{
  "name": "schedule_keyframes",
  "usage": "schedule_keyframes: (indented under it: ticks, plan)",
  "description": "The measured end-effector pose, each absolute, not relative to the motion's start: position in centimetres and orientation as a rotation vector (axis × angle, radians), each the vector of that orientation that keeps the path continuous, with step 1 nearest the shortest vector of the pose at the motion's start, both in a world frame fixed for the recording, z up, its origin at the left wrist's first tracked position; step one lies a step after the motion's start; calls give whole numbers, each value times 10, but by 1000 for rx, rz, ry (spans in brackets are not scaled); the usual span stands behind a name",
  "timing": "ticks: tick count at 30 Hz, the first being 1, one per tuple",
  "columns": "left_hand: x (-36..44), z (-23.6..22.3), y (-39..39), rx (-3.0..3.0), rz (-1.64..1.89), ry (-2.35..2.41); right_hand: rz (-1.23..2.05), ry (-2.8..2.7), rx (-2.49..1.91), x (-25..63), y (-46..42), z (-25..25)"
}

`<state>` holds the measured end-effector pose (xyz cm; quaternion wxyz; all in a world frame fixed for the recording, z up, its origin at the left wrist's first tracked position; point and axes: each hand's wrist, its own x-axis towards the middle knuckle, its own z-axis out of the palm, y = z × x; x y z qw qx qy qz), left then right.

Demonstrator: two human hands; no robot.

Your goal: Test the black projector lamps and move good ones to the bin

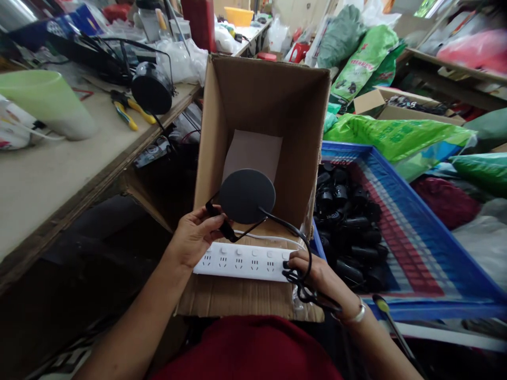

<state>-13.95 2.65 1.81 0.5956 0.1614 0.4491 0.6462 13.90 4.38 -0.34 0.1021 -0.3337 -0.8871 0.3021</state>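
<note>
My left hand (pixel 196 235) pinches the black bracket (pixel 226 227) of a device with a flat, round dark grey disc (pixel 246 198). A black cord (pixel 301 237) runs from the disc's lower edge over to my right hand (pixel 317 272). There, my closed fingers hold a black plug (pixel 285 265) at the right-end socket of a white power strip (pixel 240 270). Whether its pins sit in the socket cannot be seen. More of the cord hangs bunched below the fingers. The strip lies across the front flap of an open cardboard box (pixel 263 89), and the disc is over the box's mouth.
On the left table (pixel 47 179) lie yellow-handled pliers (pixel 130 111), a pale green cup (pixel 43 100) and another black round-ended device (pixel 152 87). At right, a blue crate (pixel 447 253) holds several black cylindrical parts (pixel 356 232). Beside it is a screwdriver (pixel 382 305).
</note>
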Motion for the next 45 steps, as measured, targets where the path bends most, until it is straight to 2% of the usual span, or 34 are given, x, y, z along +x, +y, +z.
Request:
schedule_keyframes:
  ticks: [7,14,18,26,45]
  plan:
    - [-143,1,34,328,1550,1027,963,-2323,-1041,144,30,-39]
    - [-134,-13,47,431,1609,912,752,-2199,-1083,153,18,-86]
    - [-129,-14,51,450,1603,902,678,-2142,-1038,153,19,-87]
    - [-140,-15,47,479,1635,886,787,-1961,-962,148,26,-88]
    - [-143,-9,37,488,1646,945,922,-1885,-1092,148,33,-90]
